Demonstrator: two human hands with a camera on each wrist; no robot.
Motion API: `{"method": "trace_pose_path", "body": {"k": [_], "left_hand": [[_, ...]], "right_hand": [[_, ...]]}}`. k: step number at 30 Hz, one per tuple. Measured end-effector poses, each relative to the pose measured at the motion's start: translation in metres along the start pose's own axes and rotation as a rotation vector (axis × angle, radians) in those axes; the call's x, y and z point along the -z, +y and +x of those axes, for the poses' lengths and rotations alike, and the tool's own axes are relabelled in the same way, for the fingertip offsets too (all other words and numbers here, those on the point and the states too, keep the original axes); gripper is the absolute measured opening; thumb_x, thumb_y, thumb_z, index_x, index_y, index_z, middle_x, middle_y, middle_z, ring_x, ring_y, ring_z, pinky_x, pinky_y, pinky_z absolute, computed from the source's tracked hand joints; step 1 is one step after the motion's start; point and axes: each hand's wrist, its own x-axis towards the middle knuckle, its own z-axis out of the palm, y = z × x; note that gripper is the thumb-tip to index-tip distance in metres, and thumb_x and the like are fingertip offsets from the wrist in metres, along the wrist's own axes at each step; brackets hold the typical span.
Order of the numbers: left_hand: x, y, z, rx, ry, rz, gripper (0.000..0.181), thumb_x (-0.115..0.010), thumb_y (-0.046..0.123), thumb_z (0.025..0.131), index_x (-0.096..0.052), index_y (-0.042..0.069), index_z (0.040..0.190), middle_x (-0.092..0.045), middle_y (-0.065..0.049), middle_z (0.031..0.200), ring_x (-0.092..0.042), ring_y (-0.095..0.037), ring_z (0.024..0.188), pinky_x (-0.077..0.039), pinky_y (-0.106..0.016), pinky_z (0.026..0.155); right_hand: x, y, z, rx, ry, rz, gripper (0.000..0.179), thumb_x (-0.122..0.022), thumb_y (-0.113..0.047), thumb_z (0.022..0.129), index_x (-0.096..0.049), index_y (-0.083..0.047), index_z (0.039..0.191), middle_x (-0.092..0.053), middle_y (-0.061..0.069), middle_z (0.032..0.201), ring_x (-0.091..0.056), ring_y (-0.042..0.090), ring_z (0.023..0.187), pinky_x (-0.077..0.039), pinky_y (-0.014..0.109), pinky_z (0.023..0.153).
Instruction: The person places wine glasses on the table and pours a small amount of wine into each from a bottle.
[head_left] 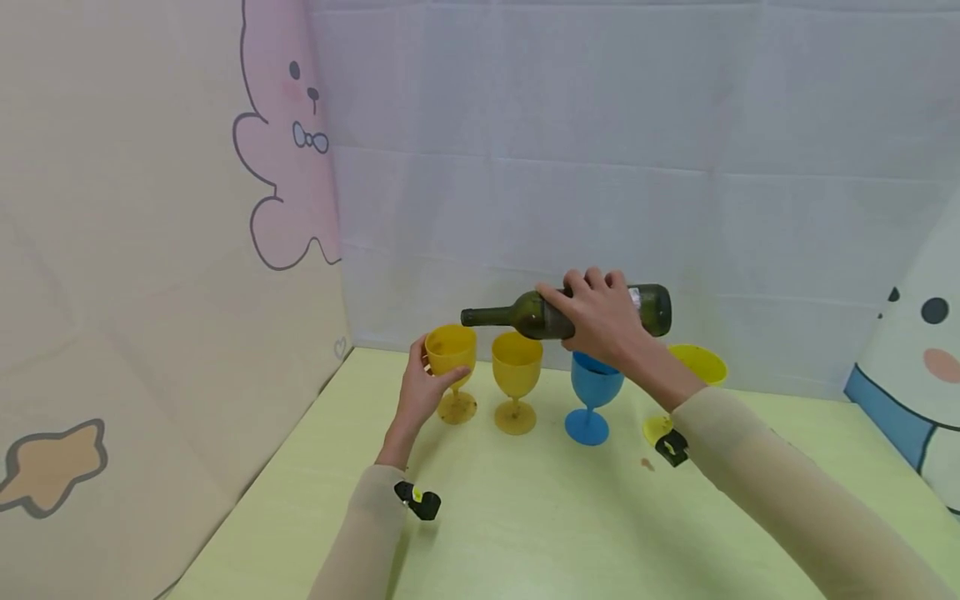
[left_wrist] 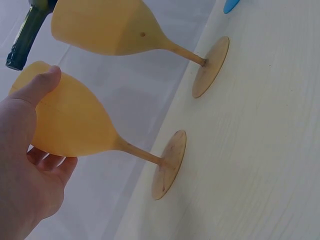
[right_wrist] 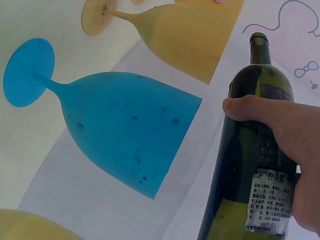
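Observation:
My left hand [head_left: 424,392] grips the bowl of the leftmost orange-yellow goblet [head_left: 452,357], thumb on the near side and fingers behind it. Its foot is at the tabletop. In my right hand [head_left: 603,317] is a dark green wine bottle [head_left: 530,317], held round its body and lying almost level, neck to the left. The bottle's mouth hangs just above the right rim of the held goblet. A white label [right_wrist: 270,202] shows on the bottle in the right wrist view, where some liquid can be seen through the glass.
To the right of the held goblet stand a second orange-yellow goblet [head_left: 517,371], a blue goblet [head_left: 595,387] and a bright yellow goblet [head_left: 699,363], partly behind my right forearm. The pale table [head_left: 525,517] meets a white cloth wall [head_left: 600,167] behind and a printed wall at left.

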Motion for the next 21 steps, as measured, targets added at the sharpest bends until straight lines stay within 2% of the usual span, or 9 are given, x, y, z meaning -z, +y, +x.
{"method": "trace_pose_path", "body": {"k": [11,21], "left_hand": [[0.000,0.000,0.000,-0.017,-0.005,0.005,0.092,-0.085,0.042,0.077,-0.032,0.023,0.150,-0.049,-0.004,0.140,-0.050,-0.027,0.127,-0.048,-0.049,0.104],[-0.003,0.002,0.000,-0.005,0.002,0.000,0.091,-0.085,0.041,0.077,-0.033,0.024,0.150,-0.049,-0.004,0.140,-0.049,-0.028,0.128,-0.048,-0.049,0.104]], "right_hand": [[0.003,-0.008,0.006,0.044,-0.084,-0.101,0.093,-0.091,-0.045,0.067,-0.046,-0.029,0.147,-0.053,0.016,0.124,-0.047,0.035,0.104,-0.038,0.050,0.085],[0.004,-0.012,0.011,0.071,-0.114,-0.124,0.093,-0.091,-0.043,0.067,-0.045,-0.029,0.147,-0.053,0.016,0.124,-0.047,0.035,0.105,-0.040,0.050,0.088]]}}
